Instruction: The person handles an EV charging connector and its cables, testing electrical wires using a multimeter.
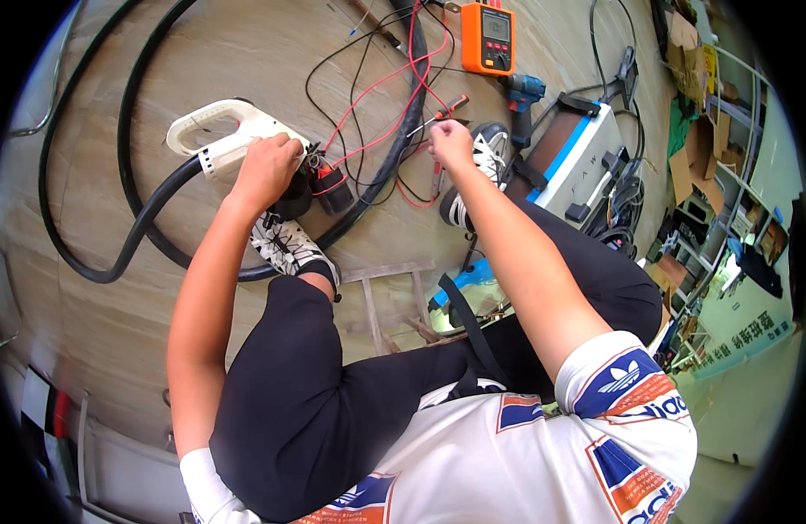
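A white charging gun (237,131) with a loop handle and a thick black cable lies on the floor at the left. My left hand (270,168) is closed over its body, near the end where thin wires come out. Beside that end are a black and red cylindrical part (333,192) and loose wiring. My right hand (451,144) is raised to the right, its fingers pinched together; whatever they hold, if anything, is too small to make out. Just beyond it is a screwdriver (454,106) with a red and black handle, its shaft pointing left.
An orange multimeter (488,39) stands at the far side, with red and black leads tangled across the floor. A blue cordless drill (524,96) and a white and blue machine (571,166) are at the right. Thick black cable (124,253) loops leftward. Cluttered shelves (735,166) line the right.
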Demonstrator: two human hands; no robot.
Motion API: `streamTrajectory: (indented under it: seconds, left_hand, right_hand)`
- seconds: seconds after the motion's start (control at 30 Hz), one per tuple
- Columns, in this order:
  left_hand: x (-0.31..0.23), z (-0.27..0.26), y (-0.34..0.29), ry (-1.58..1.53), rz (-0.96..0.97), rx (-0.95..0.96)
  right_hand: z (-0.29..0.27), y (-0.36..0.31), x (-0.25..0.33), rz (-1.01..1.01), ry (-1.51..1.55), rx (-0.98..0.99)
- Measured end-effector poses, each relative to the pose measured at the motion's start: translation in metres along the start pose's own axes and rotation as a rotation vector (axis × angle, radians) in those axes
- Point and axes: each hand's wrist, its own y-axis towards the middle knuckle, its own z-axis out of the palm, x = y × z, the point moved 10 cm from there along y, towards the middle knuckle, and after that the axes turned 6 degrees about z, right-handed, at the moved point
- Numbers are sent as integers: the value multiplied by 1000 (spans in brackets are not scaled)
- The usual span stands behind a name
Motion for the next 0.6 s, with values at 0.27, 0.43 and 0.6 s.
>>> streamTrajectory:
  seconds: [0.27,0.43,0.6]
  left_hand:
    - [3,0,9,-59,-39,-8]
    - [5,-6,4,-120,-81,-25]
    - [2,-9,6,-162,-144,-68]
  right_hand:
    - [-7,-24,-80,140,-363,28]
    - [-2,-50,-58,135,-568,-140]
    - [-3,-42,-66,35,-386,-201]
